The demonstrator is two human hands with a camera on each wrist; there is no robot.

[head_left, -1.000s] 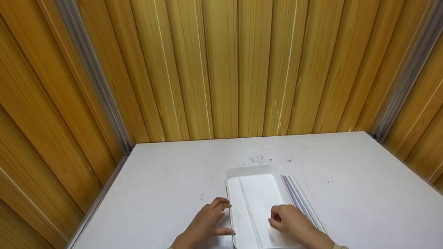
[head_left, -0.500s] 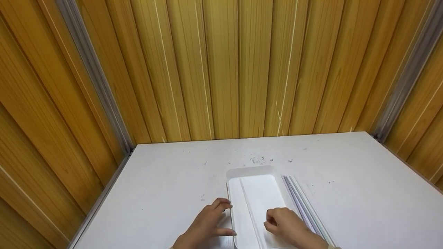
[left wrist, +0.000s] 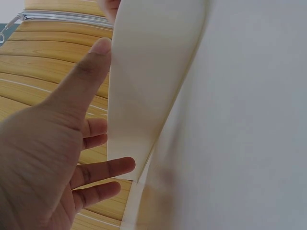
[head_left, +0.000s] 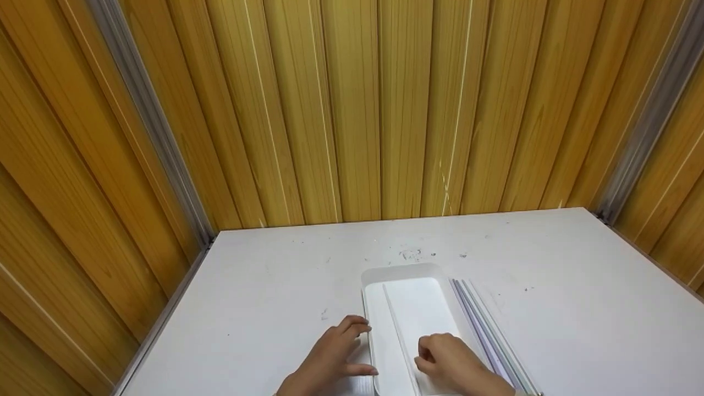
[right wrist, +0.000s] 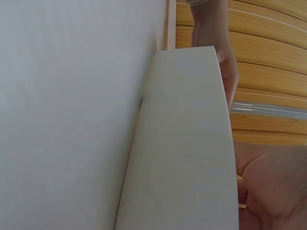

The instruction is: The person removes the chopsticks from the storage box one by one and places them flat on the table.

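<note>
A shallow white tray with rounded corners lies lengthwise on the white table. Inside it runs a thin white stick, slightly slanted. My left hand is at the tray's left side, fingers and thumb spread apart and their tips at the wall; in the left wrist view the thumb touches the wall's edge. Over the tray's near right part is my right hand, fingers curled, thumb tip just right of the stick. I see nothing between its fingers. In the right wrist view the tray wall hides most of its fingers.
Several thin sticks, purple, green and whitish, lie side by side along the tray's right side. Wood-patterned panels close off the back and sides of the table.
My right hand has moved left and slightly nearer, toward the stick in the tray. My left hand keeps its place at the tray's side.
</note>
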